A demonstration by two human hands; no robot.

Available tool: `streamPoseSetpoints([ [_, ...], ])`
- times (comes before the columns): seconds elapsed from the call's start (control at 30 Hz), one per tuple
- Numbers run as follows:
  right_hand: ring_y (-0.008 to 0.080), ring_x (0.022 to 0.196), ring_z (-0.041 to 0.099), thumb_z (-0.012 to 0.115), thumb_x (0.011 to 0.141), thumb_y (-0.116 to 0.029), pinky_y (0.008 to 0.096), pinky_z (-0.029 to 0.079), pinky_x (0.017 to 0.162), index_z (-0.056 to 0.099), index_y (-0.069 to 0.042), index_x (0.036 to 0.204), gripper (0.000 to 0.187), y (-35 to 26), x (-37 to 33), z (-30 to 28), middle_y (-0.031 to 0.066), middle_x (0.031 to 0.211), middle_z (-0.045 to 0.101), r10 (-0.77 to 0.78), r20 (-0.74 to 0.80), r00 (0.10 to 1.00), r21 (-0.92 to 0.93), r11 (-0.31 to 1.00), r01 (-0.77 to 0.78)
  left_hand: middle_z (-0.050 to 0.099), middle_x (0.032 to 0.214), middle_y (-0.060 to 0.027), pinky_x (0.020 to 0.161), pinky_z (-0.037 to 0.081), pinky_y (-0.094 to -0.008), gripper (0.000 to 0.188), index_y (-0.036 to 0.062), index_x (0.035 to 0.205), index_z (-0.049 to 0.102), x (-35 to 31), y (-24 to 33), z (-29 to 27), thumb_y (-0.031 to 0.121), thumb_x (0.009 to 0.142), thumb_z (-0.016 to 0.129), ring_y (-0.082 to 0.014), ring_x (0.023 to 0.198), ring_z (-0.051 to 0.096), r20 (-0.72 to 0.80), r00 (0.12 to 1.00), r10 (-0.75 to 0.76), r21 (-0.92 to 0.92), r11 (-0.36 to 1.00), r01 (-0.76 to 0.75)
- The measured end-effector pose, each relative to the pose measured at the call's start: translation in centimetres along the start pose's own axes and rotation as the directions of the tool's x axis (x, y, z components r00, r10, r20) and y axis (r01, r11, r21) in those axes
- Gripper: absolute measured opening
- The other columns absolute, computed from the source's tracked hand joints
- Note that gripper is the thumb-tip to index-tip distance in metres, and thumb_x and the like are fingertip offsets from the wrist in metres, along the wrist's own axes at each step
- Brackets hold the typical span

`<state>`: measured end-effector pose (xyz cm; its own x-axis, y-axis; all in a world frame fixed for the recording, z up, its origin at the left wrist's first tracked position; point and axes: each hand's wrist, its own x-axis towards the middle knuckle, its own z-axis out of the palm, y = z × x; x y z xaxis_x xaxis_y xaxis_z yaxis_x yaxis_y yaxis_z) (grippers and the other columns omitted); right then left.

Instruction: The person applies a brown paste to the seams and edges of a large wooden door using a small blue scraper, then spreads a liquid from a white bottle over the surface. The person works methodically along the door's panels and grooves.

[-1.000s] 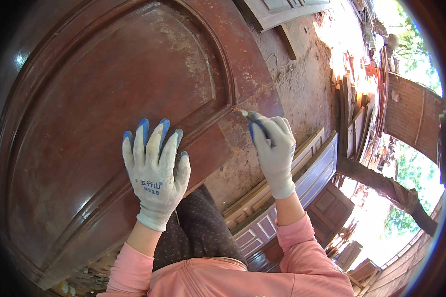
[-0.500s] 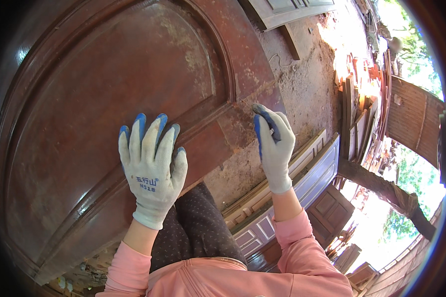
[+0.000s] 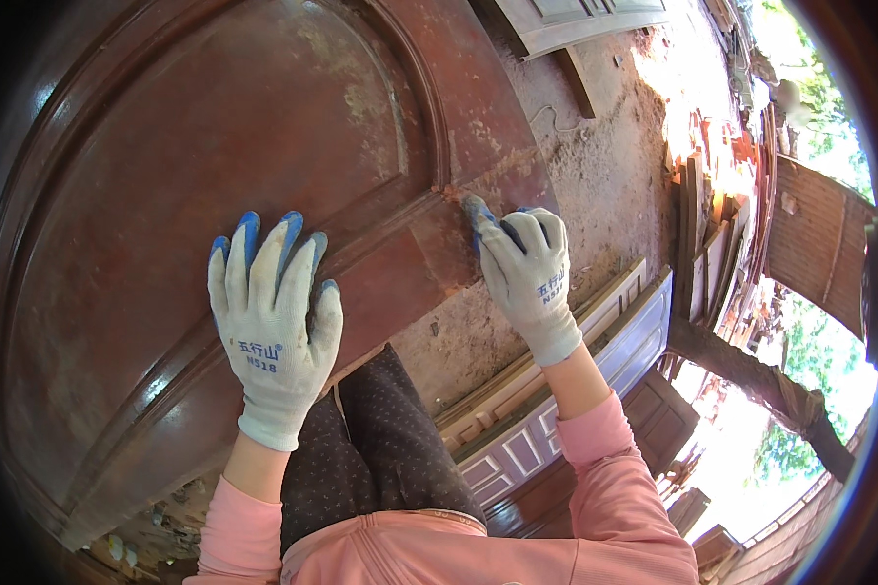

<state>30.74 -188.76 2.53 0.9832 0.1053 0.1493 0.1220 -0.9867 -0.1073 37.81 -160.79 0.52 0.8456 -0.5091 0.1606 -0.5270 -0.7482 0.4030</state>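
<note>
A large reddish-brown wooden door [image 3: 200, 136] with curved raised moulding lies before me, its finish pale and worn in patches. My left hand [image 3: 275, 322], in a white knit glove with blue-coated fingers, rests flat on it, fingers spread. My right hand [image 3: 529, 268], gloved alike, is at the door's end, near the moulding's corner. Its index finger reaches forward to the scuffed wood there while the other fingers curl under. Whatever those fingers hold, if anything, is hidden beneath the glove.
Beyond the door's end is a dusty dirt floor [image 3: 605, 185]. Pale panelled doors [image 3: 615, 331] lean at the right, with a brown panelled one [image 3: 654, 414] behind. Another grey door [image 3: 566, 24] lies at the top. A thick wooden post [image 3: 741, 370] slants at the far right.
My right hand has turned palm-down and moved left, its index finger now near the moulding's corner. The left hand appears slightly further left, still flat on the door.
</note>
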Motion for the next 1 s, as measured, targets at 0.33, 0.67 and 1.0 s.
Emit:
streamPoseSetpoints([
  [0.33,0.0248,0.083,0.059,0.078,0.084,-0.007,0.0377,0.053,0.071,0.077,-0.007,0.114,0.029,-0.8,1.5,-1.2,0.0050,0.090,0.060,0.131,-0.058,0.990,0.142,0.982,-0.122,0.059,0.147,-0.0084,0.125,0.030,-0.0586,0.035,0.0116,0.130,0.070,0.1,0.7,0.1,0.024,0.099,0.061,-0.0367,0.145,0.046,0.000,0.999,-0.047,0.020,0.999,0.047],
  [0.67,0.0225,0.078,0.060,0.078,0.089,-0.016,0.0355,0.054,0.065,0.076,-0.010,0.119,0.031,-5.0,2.0,-1.3,0.0033,0.084,0.059,0.354,-0.057,0.933,0.073,0.934,-0.350,0.059,0.144,-0.0083,0.122,0.035,-0.0591,0.034,0.0113,0.126,0.072,0.5,0.6,0.0,0.027,0.097,0.064,-0.0377,0.141,0.049,-0.010,0.999,-0.038,0.029,0.999,0.038],
  [1.0,0.0234,0.078,0.064,0.075,0.087,-0.007,0.0372,0.055,0.066,0.077,-0.006,0.114,0.027,-7.6,3.6,-1.9,0.0056,0.085,0.063,0.445,-0.023,0.895,-0.067,0.893,-0.446,0.057,0.148,-0.0091,0.121,0.032,-0.0623,0.034,0.0131,0.127,0.072,0.3,0.1,-0.6,0.031,0.100,0.062,-0.0416,0.144,0.045,0.055,0.998,0.029,-0.053,0.998,-0.026],
])
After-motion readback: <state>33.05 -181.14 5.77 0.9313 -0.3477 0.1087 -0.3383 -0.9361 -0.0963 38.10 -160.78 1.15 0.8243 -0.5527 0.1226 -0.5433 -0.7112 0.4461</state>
